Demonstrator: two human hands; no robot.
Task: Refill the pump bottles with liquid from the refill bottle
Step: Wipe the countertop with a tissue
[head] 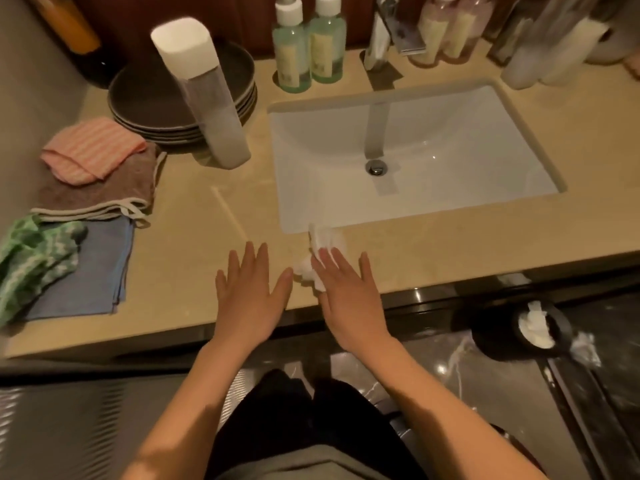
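Observation:
Two green pump bottles [308, 46] with white pump heads stand side by side at the back of the beige counter [194, 258], left of the faucet. A tall clear refill bottle [204, 95] with a white cap stands left of the sink, in front of the plates. My left hand [251, 296] lies flat on the counter near the front edge, fingers straight. My right hand [346, 292] lies beside it with straight fingers pressing on a crumpled white tissue [320, 251] at the sink's front rim.
A white sink [450, 188] fills the counter's middle right. Dark plates [149, 98] are stacked at back left. Folded cloths, pink [90, 150], brown, blue [86, 271] and green, lie at left. Pinkish bottles [450, 29] stand at back right. A black bin [526, 330] with tissues sits on the floor.

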